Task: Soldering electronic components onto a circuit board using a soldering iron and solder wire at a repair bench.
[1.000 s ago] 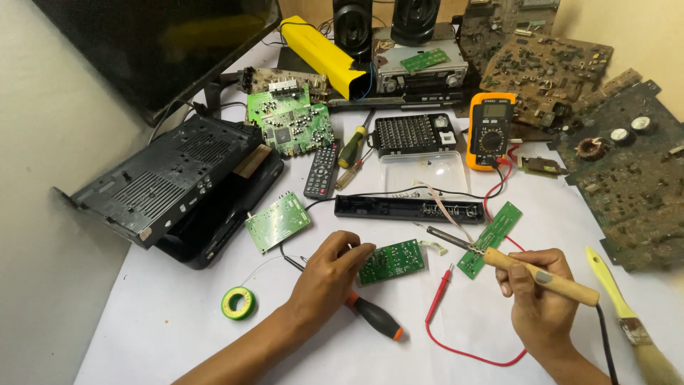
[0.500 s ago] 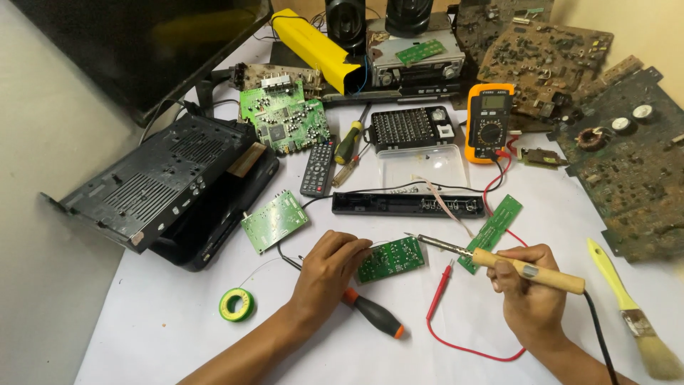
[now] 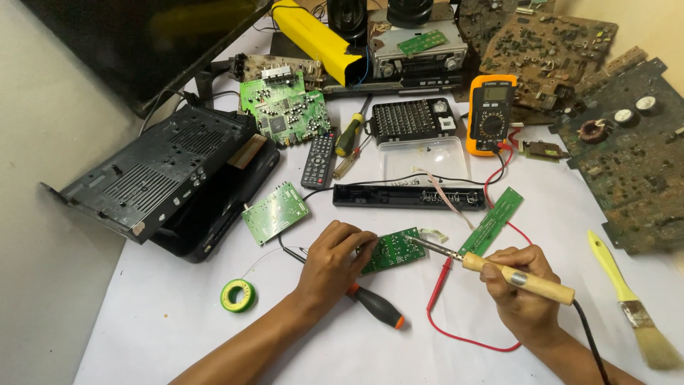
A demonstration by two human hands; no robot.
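Observation:
My left hand (image 3: 337,258) rests on the left edge of a small green circuit board (image 3: 392,249) on the white table, fingers pinning it down. My right hand (image 3: 519,291) grips the wooden handle of a soldering iron (image 3: 514,273); its metal tip touches the board's right side. A black-and-orange screwdriver (image 3: 376,306) lies under my left wrist. A red probe lead (image 3: 447,285) loops between my hands.
A green solder spool (image 3: 238,295) lies at the left, an open black device case (image 3: 160,178) beyond it. A long green board strip (image 3: 491,220), a black front panel (image 3: 410,196), a remote (image 3: 319,158), an orange multimeter (image 3: 491,114), a yellow brush (image 3: 630,298) and old boards (image 3: 627,142) surround the work spot.
The view has shifted a little. The soldering iron tip has come down onto the small green board. My left hand stays on the board.

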